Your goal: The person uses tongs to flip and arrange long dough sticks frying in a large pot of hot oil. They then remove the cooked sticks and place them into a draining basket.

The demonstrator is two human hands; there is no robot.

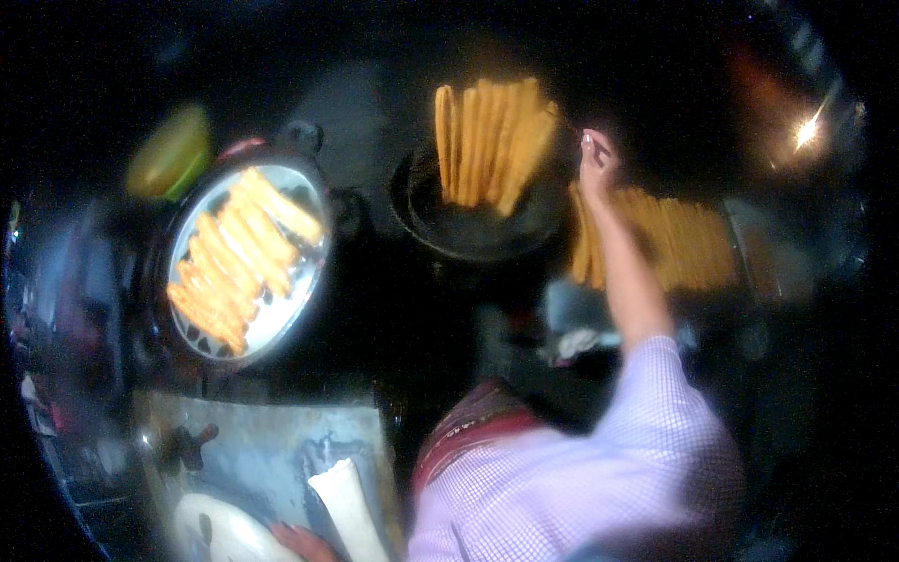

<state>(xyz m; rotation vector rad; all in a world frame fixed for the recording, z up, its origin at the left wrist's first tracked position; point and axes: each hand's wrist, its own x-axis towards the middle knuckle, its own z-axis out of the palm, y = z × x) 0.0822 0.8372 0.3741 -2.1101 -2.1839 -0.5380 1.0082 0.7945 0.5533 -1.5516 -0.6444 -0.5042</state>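
My right hand reaches out with its fingers pinched on a thin rod. The rod's far end meets a bunch of golden fried dough sticks, held upright over a dark round pan. How the sticks hang together cannot be made out. At the bottom edge, part of my left hand shows between a white dough mound and a long white roll of dough. Its fingertips are close to the mound, and the rest is cut off by the frame.
More fried sticks lie on a bright round tray at left. A packed row of them stands beneath my right forearm. A metal-topped board carries the dough and a dark tool. A yellow-green bowl is blurred; a light glares at right.
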